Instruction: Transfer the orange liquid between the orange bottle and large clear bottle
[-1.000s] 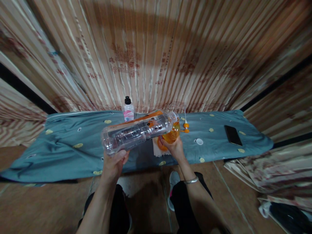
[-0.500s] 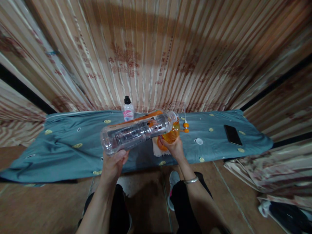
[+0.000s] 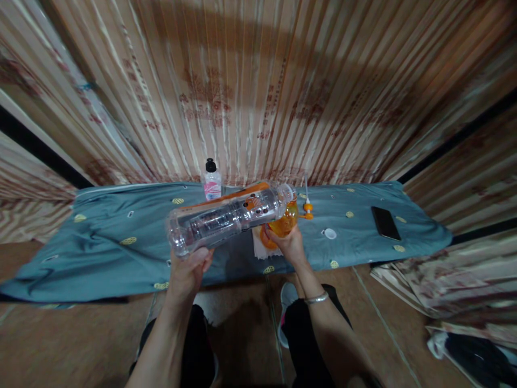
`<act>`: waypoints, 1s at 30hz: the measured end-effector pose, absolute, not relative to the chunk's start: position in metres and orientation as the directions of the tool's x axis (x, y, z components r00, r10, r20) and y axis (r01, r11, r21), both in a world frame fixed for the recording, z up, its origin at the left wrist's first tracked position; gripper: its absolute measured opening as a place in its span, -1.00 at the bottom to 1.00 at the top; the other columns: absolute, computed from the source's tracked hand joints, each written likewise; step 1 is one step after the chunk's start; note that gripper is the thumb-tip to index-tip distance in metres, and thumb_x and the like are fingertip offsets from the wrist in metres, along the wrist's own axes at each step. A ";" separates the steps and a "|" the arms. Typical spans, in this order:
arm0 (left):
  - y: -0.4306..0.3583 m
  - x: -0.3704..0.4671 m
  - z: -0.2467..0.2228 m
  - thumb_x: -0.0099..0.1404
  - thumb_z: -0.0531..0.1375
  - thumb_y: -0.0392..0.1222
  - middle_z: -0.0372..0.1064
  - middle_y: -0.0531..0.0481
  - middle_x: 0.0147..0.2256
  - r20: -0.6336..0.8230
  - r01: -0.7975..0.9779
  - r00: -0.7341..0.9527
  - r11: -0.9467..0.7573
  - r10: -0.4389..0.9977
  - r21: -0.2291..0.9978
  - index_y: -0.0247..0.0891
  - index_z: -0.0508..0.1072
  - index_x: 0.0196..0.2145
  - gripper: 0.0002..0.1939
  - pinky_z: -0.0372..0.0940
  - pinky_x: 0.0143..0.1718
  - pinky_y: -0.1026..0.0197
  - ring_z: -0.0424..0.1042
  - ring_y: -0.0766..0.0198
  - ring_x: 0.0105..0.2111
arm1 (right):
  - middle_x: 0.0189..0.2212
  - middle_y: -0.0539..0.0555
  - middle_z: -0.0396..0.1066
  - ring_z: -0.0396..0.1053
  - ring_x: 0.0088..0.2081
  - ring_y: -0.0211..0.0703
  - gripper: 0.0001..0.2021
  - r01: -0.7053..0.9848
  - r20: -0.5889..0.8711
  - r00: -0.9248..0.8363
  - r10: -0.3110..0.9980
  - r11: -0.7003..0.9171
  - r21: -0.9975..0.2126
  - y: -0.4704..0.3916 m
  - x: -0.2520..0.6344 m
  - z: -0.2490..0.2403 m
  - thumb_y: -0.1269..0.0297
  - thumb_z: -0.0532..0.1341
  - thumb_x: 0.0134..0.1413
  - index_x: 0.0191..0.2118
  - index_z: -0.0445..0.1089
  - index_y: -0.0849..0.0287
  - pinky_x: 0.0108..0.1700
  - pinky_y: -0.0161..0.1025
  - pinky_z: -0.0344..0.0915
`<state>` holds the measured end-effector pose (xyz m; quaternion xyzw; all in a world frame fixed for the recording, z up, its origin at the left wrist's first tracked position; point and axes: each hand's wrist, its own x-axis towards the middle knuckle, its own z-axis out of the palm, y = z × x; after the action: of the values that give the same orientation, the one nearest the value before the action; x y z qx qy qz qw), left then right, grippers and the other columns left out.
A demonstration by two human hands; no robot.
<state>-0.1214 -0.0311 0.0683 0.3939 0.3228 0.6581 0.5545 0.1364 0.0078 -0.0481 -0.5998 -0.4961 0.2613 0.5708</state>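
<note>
My left hand (image 3: pixel 189 269) is wrapped round the base end of a large clear plastic bottle (image 3: pixel 218 222), which lies tilted almost level. Its neck is at the top of an orange bottle (image 3: pixel 286 222); whether liquid passes between them I cannot tell. My right hand (image 3: pixel 286 242) grips the orange bottle from the front. An orange pump top (image 3: pixel 307 208) with a thin tube lies just right of the orange bottle. Beneath my right hand, an orange round thing and a pale cloth (image 3: pixel 262 251) show in part.
A bottle with a black cap (image 3: pixel 212 183) stands behind the clear bottle. A white round cap (image 3: pixel 330 234) and a black phone (image 3: pixel 385 223) lie to the right on the teal cloth (image 3: pixel 100 242). Curtains hang behind.
</note>
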 end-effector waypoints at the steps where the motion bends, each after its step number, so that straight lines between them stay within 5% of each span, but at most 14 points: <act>1: -0.031 -0.121 0.069 -0.12 0.56 0.01 0.26 0.13 -0.64 0.158 -0.475 -0.076 -0.175 0.984 0.862 -0.21 0.43 -0.39 -0.53 -0.04 -0.74 0.40 0.13 0.41 -0.68 | -0.07 0.16 0.66 0.64 -0.07 0.15 -0.38 0.301 0.247 0.388 0.888 0.131 -0.945 0.008 0.136 -0.048 0.02 0.56 -0.16 0.03 0.43 0.06 0.05 0.08 0.56; 8: -0.031 -0.120 0.068 -0.10 0.55 -0.10 0.30 0.15 -0.61 0.167 -0.500 -0.096 -0.192 0.981 0.845 -0.20 0.42 -0.35 -0.56 0.02 -0.72 0.41 0.18 0.42 -0.67 | -0.06 0.20 0.66 0.64 -0.05 0.18 -0.37 0.304 0.215 0.415 0.884 0.088 -0.948 0.006 0.133 -0.043 0.01 0.56 -0.21 0.00 0.43 0.09 0.06 0.10 0.56; 13: -0.030 -0.119 0.065 -0.11 0.54 -0.04 0.27 0.18 -0.62 0.188 -0.502 -0.100 -0.213 0.977 0.838 -0.17 0.41 -0.34 -0.53 -0.11 -0.76 0.40 0.11 0.43 -0.70 | -0.07 0.19 0.67 0.65 -0.07 0.15 -0.36 0.263 0.196 0.408 0.892 0.091 -0.961 0.006 0.132 -0.042 0.00 0.57 -0.20 0.01 0.42 0.09 0.05 0.06 0.57; 30: -0.032 -0.122 0.069 -0.12 0.53 -0.05 0.23 0.18 -0.64 0.130 -0.455 -0.091 -0.157 0.987 0.877 -0.21 0.38 -0.45 -0.57 0.05 -0.72 0.40 0.14 0.44 -0.69 | -0.05 0.21 0.65 0.63 -0.04 0.18 -0.34 0.294 0.194 0.426 0.884 0.067 -0.953 0.005 0.131 -0.039 -0.05 0.54 -0.22 0.02 0.42 0.09 0.07 0.11 0.54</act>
<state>-0.1216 -0.0324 0.0690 0.3883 0.3429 0.6542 0.5511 0.1312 0.0045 -0.0390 -0.6307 -0.4669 0.2622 0.5616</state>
